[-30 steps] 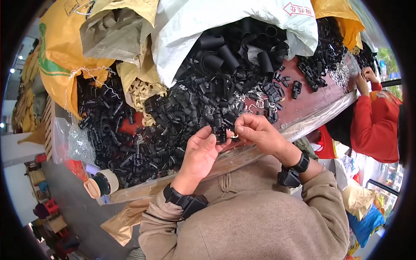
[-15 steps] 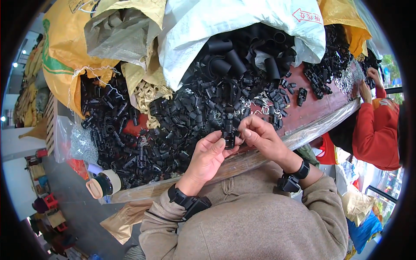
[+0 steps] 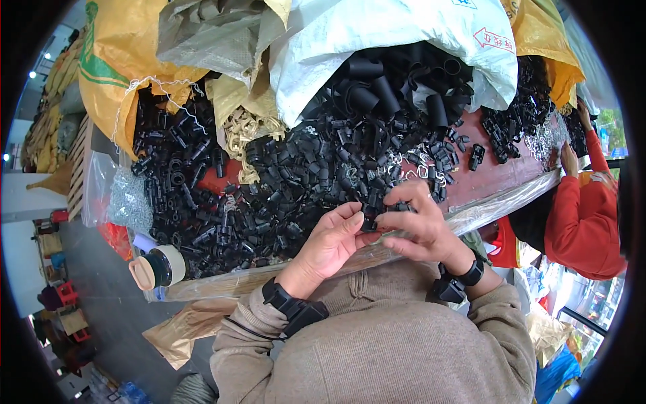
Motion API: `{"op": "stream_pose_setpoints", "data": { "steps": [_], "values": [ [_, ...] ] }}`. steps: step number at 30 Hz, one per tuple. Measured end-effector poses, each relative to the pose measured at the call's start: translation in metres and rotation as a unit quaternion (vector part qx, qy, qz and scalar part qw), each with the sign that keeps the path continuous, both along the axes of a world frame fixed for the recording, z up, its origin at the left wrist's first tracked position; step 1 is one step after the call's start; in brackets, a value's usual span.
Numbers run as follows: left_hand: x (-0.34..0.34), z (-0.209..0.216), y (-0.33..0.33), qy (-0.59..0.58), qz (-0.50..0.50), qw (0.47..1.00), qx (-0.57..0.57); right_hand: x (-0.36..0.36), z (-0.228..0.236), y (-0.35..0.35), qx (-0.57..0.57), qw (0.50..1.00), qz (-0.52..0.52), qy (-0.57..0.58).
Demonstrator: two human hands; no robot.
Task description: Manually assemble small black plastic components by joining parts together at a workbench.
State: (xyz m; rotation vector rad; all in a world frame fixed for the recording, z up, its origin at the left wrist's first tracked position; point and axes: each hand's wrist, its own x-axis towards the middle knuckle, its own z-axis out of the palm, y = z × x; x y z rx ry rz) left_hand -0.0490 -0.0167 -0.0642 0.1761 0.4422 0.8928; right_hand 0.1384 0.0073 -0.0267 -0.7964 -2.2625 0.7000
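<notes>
My left hand [image 3: 331,241] and my right hand [image 3: 417,225] meet just above the table's near edge, fingertips pinched together on a small black plastic part [image 3: 371,222]. Most of that part is hidden by my fingers. Right behind them lies a broad heap of black plastic parts [image 3: 296,182] mixed with small metal spring clips [image 3: 418,161]. Larger black tubes [image 3: 377,87] spill from a white woven sack [image 3: 404,34] at the back. Both wrists wear black bands.
Yellow sacks [image 3: 111,74] and a grey sack [image 3: 215,34] stand behind the heap. A clear bag of metal clips [image 3: 128,202] and a dark jar with a beige lid [image 3: 156,268] sit at the left. A person in a red sleeve [image 3: 584,222] works at the right end of the red table [image 3: 498,182].
My hands have drawn nearer to me and closer together, and the small black part between them is now more covered by my fingers. The view has shifted slightly.
</notes>
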Motion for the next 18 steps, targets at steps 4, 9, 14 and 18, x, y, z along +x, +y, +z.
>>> {"op": "stream_pose_setpoints", "data": {
  "steps": [4,9,14,18],
  "values": [
    [-0.0033,-0.0014,-0.0021,0.009,-0.038,0.999,-0.004,-0.0009,-0.0065,-0.0005,0.082,0.995,0.03,-0.049],
    [-0.0048,-0.007,-0.0038,0.02,-0.069,0.997,-0.007,-0.0018,-0.0024,0.0019,0.11,0.988,0.071,-0.086],
    [-0.0035,-0.0061,-0.0062,0.01,-0.065,0.998,-0.017,-0.0023,-0.001,0.003,0.056,0.995,0.061,-0.063],
    [-0.0069,-0.0055,-0.0047,0.008,-0.065,0.998,-0.016,0.0007,-0.0082,-0.0005,-0.051,0.998,0.005,0.044]
  ]
}}
